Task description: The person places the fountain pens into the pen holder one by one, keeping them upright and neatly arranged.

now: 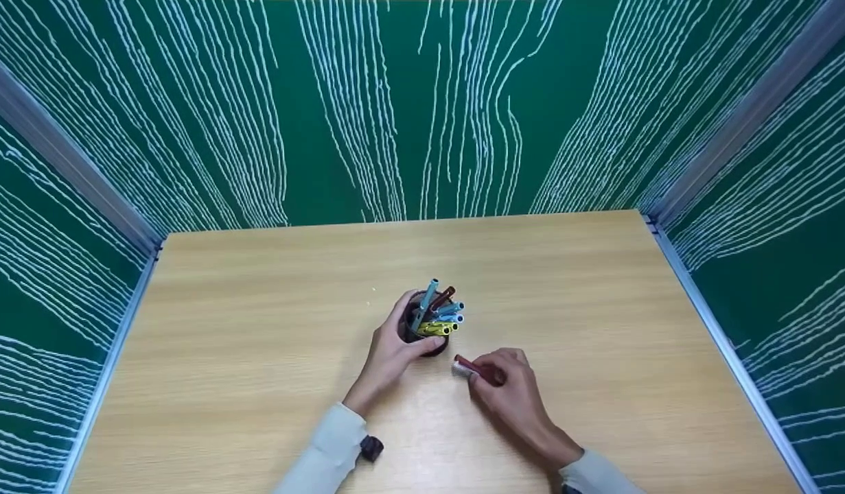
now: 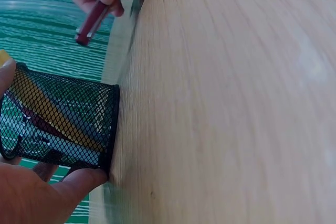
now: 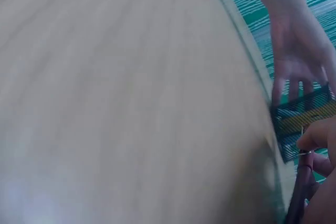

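A black mesh pen holder (image 2: 65, 116) stands upright on the table with several pens in it. Light blue pens (image 1: 427, 296), a dark red pen (image 1: 444, 296) and yellow pens (image 1: 436, 329) stick out of its top. My left hand (image 1: 386, 353) grips the holder round its side, with the thumb along the near side. To the right and nearer to me, my right hand (image 1: 513, 385) pinches a dark red pen (image 2: 93, 22). That pen is apart from the holder, its end pointing towards the holder in the head view.
The wooden table (image 1: 271, 315) stretches out round both hands. Green panels with white wavy lines (image 1: 353, 103) rise behind it and at both sides, with metal rails (image 1: 724, 336) along the side edges. A small black object (image 1: 371, 448) is at the left cuff.
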Available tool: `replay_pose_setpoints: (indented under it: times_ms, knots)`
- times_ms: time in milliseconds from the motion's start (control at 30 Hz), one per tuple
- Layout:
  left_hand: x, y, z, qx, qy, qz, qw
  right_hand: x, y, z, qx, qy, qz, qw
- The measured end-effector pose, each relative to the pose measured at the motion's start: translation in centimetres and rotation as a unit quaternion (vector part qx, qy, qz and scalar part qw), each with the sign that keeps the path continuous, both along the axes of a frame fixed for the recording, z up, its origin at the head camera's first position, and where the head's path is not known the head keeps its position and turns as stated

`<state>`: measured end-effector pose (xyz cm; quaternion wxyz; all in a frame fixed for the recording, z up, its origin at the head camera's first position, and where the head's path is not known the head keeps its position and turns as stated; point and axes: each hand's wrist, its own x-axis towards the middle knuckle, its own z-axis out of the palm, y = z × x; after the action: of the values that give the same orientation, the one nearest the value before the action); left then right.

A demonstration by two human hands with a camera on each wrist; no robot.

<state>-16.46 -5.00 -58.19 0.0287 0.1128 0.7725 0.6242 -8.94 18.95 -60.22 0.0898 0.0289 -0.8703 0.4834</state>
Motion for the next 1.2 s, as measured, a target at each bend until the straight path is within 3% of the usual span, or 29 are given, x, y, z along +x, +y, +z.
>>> replay_pose_setpoints:
  times_ms: [167, 367, 533, 767, 1200]
  knots:
    - [0.1, -0.1, 0.1, 0.000, -0.004, 0.001, 1.0000, -0.5, 1.1, 1.4, -0.024, -0.047, -0.017, 0.9985]
    - [0.1, -0.1, 0.1, 0.001, -0.002, 0.000, 1.0000, -1.3, 2.5, 3.3, -0.050, -0.068, -0.028, 0.9960]
    - [0.1, 0.0, 0.0, 0.008, 0.002, -0.002, 1.0000, -2.4, 3.7, 5.2, -0.069, -0.050, -0.028, 0.9960]
    - [0.0, 0.0, 0.0, 0.009, 0.003, -0.003, 0.9999, -4.0, 4.9, 7.5, -0.053, -0.009, -0.044, 0.9976]
    - [0.0, 0.0, 0.0, -0.003, 0.002, 0.006, 1.0000, -5.3, 5.3, 10.0, -0.058, 0.005, -0.038, 0.9976]
